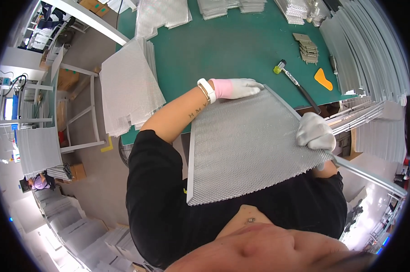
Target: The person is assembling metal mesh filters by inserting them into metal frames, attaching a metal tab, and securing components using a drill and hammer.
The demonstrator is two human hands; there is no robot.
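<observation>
A silvery mesh panel [250, 140] is tilted in front of my chest, off the table. Thin metal frame strips edge its left side and its upper right side; its near edge shows bare mesh. My left hand [241, 88], in a white glove with a pink cuff, lies along the far edge. Its fingers are stretched out toward the upper corner, and the thumb is hidden. On the right side, my white-gloved right hand [316, 131] is closed around the panel's edge, fingers curled over the strip.
On the green table [214, 50] lie a black-handled mallet [297, 84], a yellow scraper [323, 80] and a pile of small brackets [306, 47]. Stacked mesh sheets [128, 84] overhang its left edge. Long frame strips [368, 50] fill the right side. A white rack [82, 109] stands left.
</observation>
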